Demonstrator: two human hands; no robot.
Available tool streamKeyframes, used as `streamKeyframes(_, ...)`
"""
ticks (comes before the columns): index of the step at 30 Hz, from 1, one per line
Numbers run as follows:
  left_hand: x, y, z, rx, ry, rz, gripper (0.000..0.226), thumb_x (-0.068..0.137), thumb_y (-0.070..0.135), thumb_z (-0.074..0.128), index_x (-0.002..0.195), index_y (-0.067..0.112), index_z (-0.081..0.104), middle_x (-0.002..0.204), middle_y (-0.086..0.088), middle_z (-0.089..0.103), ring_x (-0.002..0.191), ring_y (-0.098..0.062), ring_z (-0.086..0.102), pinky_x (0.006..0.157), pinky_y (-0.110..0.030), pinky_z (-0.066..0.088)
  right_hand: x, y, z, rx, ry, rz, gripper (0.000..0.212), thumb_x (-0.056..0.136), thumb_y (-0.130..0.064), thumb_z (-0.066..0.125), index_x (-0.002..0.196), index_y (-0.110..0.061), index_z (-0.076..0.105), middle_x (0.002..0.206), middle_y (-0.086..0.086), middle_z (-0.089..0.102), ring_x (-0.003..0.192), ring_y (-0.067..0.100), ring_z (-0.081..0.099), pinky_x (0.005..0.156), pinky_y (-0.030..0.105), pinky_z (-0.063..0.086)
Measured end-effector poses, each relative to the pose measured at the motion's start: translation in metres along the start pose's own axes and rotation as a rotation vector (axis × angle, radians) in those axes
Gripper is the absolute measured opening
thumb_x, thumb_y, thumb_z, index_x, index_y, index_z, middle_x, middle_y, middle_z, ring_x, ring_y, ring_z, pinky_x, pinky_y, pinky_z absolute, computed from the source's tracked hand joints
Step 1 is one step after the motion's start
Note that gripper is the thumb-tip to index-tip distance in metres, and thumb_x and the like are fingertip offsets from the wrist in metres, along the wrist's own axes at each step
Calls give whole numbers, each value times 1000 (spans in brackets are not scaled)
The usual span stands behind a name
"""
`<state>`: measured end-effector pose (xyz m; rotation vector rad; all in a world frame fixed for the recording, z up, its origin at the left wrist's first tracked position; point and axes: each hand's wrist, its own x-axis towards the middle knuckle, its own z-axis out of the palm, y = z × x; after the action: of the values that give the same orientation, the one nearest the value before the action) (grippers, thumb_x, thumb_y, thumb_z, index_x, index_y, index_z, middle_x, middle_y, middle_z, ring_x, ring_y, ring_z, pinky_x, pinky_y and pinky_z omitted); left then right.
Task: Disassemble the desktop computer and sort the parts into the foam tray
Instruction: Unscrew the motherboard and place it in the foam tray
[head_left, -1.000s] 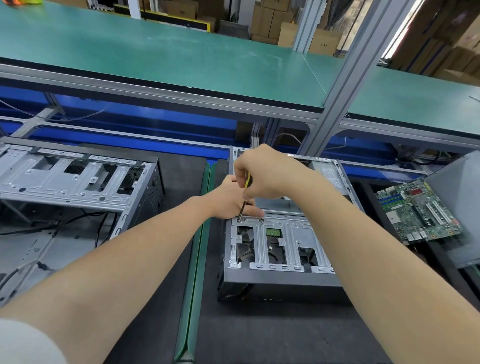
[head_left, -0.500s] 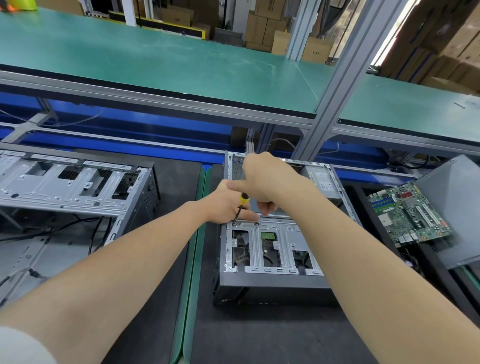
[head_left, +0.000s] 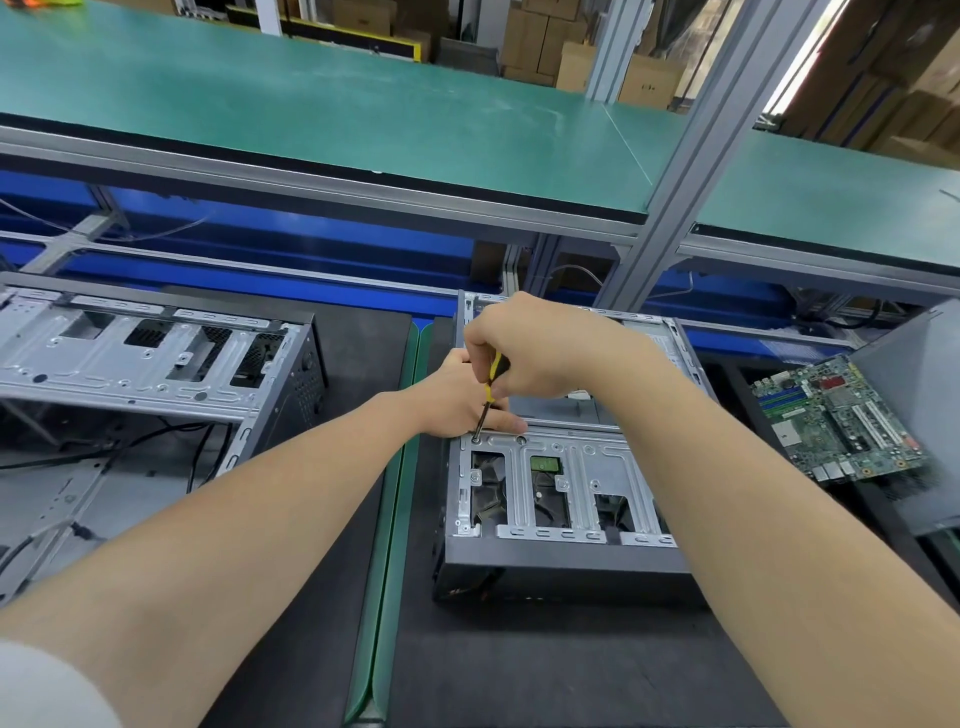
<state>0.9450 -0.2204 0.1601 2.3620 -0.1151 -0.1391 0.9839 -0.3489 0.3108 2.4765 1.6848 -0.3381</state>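
- Head view shows the desktop computer case (head_left: 561, 564) lying on its side on the black mat (head_left: 545, 670), just right of centre in the frame. Its silver drive bracket (head_left: 579, 467) faces up.
- The right hand (head_left: 540, 348) is curled tight round a yellow-and-black screwdriver (head_left: 491, 379). The tip is set on a screw (head_left: 476, 439) at the bracket's upper-left corner.
- The left hand (head_left: 454, 402) lies on the case's edge just beside that tip, with one finger stretched flat along the bracket. It looks to be bracing rather than gripping, though the right hand hides part of it.
- I'd judge the case stiff sheet steel, fairly heavy, with sharp stamped edges. It is best held by its folded outer rims, not through the cut-outs.
- The bracket should be light and rigid, and could be lifted by its long sides once it is free.
- The screw is tiny and slick and would likely roll away, so it wants a fingertip pinch.
- A bare motherboard (head_left: 836, 421) sits at the right edge of the frame. It is fragile, so hold it by its edges only.
- A second open chassis (head_left: 130, 358) stands at the left of the frame.
- I cannot pick out the foam tray from here.
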Motion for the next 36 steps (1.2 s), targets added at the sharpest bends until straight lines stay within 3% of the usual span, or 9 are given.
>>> streamKeyframes(7,0,0,1,-113,-12,-9,49,85,58,75,71,12,65,58,15,49,72,-7,41,75,-33,36,1,-4,4,144,63,42,10,96,-27,66,103,-22,62,90,-11,56,79,5,50,60,24,36)
streamKeyframes(13,-1,0,1,-99,-16,-37,36,85,60,73,72,28,63,56,23,52,70,-13,38,104,-59,40,3,-9,16,288,254,315,23,93,-33,74,100,-16,60,98,3,58,77,17,59,55,27,40)
streamKeyframes(19,1,3,-2,171,-33,-32,23,100,34,59,94,14,69,86,-4,59,107,-28,46,105,-49,39,-1,-18,22,142,273,503,55,101,-59,57,72,-17,38,74,2,44,65,24,51,56,32,41)
streamKeyframes(24,1,-1,1,-23,-45,-18,35,90,58,66,99,24,70,103,-2,71,115,-24,52,110,-47,40,0,-20,11,223,155,367,39,99,-36,66,73,-12,49,67,10,67,47,20,56,52,35,53)
streamKeyframes(26,0,-6,1,-108,-12,-42,38,85,61,71,97,25,72,107,2,67,123,-20,37,116,-43,32,-2,-19,8,223,112,297,26,96,-28,66,78,-14,54,65,10,71,50,24,67,60,38,59)
streamKeyframes(28,1,-7,0,-26,0,-20,52,85,65,69,99,15,72,100,2,66,105,-7,30,111,-36,26,-6,-14,3,224,71,231,17,92,-23,72,81,-20,59,60,-1,69,50,14,69,56,29,56)
streamKeyframes(31,2,-1,0,-8,20,28,43,87,56,73,84,13,67,76,13,62,84,-3,47,99,-41,41,-9,-7,-4,176,5,155,17,88,-17,79,85,-25,64,73,-7,71,61,3,67,63,29,57)
streamKeyframes(33,0,2,-1,2,15,26,33,87,53,75,68,30,60,63,21,55,81,-9,51,92,-44,44,-7,-5,-5,108,-19,118,20,87,-15,81,85,-28,65,87,-8,66,78,5,61,69,30,54)
streamKeyframes(36,-5,9,-3,-19,-2,-10,25,85,57,75,65,54,61,72,22,48,110,-43,54,102,-57,46,-4,-5,-3,79,-43,87,25,87,-12,76,81,-31,62,92,-9,60,83,9,54,68,30,49)
